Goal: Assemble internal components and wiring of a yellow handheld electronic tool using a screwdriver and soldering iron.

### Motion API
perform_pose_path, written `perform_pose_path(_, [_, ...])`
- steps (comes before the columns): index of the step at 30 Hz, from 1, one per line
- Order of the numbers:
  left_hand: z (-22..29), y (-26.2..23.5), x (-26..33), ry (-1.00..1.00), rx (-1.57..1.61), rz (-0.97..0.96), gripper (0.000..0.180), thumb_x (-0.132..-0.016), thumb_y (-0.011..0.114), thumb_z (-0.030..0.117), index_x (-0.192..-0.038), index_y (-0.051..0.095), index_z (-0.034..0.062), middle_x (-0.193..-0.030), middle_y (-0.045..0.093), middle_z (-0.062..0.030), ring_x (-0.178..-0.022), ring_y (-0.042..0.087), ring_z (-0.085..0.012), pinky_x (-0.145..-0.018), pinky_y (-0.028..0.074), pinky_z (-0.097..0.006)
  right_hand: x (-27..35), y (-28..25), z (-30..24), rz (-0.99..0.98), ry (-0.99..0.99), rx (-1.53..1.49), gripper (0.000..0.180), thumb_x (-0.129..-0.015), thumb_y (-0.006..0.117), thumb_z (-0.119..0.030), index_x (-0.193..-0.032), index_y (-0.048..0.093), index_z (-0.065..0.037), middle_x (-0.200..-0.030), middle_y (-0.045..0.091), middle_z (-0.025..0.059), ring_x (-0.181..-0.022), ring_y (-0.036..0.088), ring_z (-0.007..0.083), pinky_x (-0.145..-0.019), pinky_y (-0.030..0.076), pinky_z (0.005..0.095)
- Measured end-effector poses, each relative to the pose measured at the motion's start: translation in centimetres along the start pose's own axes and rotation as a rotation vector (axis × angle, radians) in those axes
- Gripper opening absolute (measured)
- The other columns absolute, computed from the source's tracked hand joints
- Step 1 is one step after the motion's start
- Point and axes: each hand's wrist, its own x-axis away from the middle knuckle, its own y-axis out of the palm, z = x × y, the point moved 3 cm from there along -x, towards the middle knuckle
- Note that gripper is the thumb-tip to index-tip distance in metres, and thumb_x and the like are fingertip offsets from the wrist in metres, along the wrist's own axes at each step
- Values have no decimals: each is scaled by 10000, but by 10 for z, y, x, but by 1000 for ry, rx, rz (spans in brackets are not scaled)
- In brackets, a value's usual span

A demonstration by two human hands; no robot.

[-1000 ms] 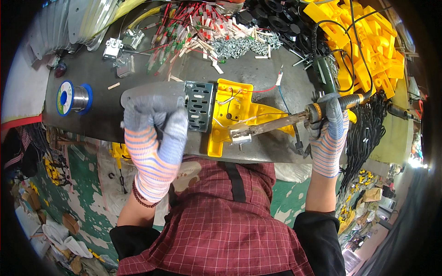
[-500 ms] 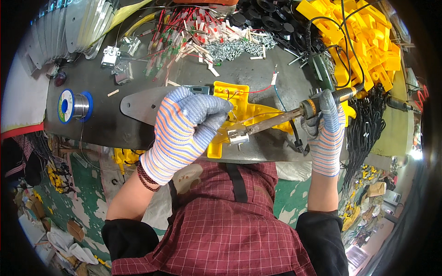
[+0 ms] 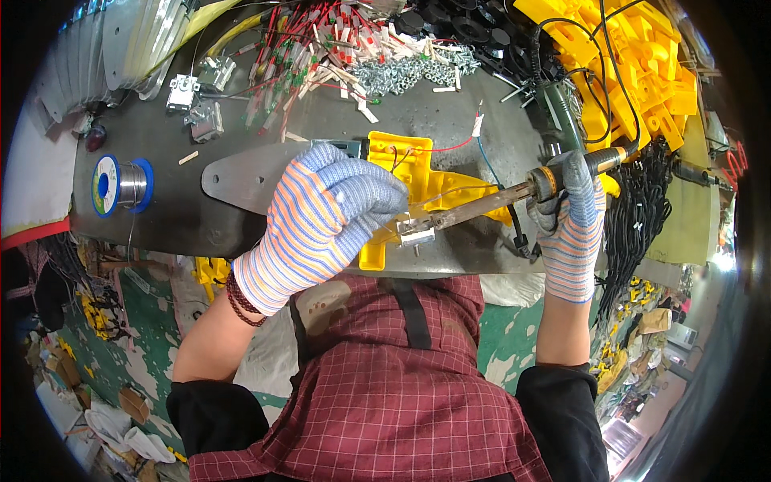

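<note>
My right hand (image 3: 569,229), in a striped knit glove, is wrapped round the handle of a soldering iron (image 3: 482,205). The iron's tip end lies at a small silver metal part (image 3: 416,233) beside a yellow plastic housing (image 3: 450,189). My left hand (image 3: 325,217), gloved alike, is closed in a pinch just left of that tip. A thin brownish wire (image 3: 458,191) runs from near its fingertips, which hide what exactly they grip. Under the left hand passes a flat grey metal plate (image 3: 237,183), its far end by the housing.
A blue-rimmed solder spool (image 3: 104,185) stands at the left. Red-wired parts (image 3: 297,60), metal nuts (image 3: 401,76), black round parts (image 3: 474,28) and yellow housings (image 3: 642,72) lie piled along the back. Black cables (image 3: 638,201) hang at the right; the iron's cord loops above my right hand.
My left hand's fingers have shifted slightly down, closer over the silver part and the iron's tip. The whole view has moved a little; both grips stay as they were.
</note>
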Motion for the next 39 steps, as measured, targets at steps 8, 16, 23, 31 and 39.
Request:
perform_pose_path(8, [0,1,1,7,7,-33,73,-802,680,129,-860,636,133,-932,714,-23,-855,660,-225,-783,448,-384,5,9,-3,78,-9,-54,223,-850,758,-296,-900,596,-152,-690,590,-45,-512,545,39,-479,458,170])
perform_pose_path(16, [3,1,4,115,-128,17,97,-814,679,205,-897,658,158,-999,702,-20,-853,602,-254,-798,456,-400,1,-6,4,-13,1,-160,262,-879,707,-305,-1050,627,-123,-908,646,-4,-772,632,107,-636,532,265])
perform_pose_path(23, [2,3,5,137,-138,21,112,-794,686,196,-898,658,167,-995,701,-11,-841,603,-256,-780,467,-396,-1,-8,7,5,-43,-29,279,-876,708,-308,-1057,616,-116,-910,635,-1,-788,629,111,-664,530,262])
perform_pose_path(31, [4,3,5,161,-170,50,136,-756,689,171,-888,655,171,-993,703,-4,-860,604,-245,-775,474,-393,-5,-12,10,-33,-33,-91,265,-882,701,-311,-1045,609,-124,-899,621,-11,-766,616,102,-661,525,255])
perform_pose_path(39, [7,3,8,170,-188,73,175,-705,691,141,-874,654,165,-997,703,-2,-860,604,-239,-788,463,-390,-12,-26,11,62,-27,-61,360,-868,709,-343,-1139,617,-125,-1011,666,-5,-835,634,104,-682,519,272])
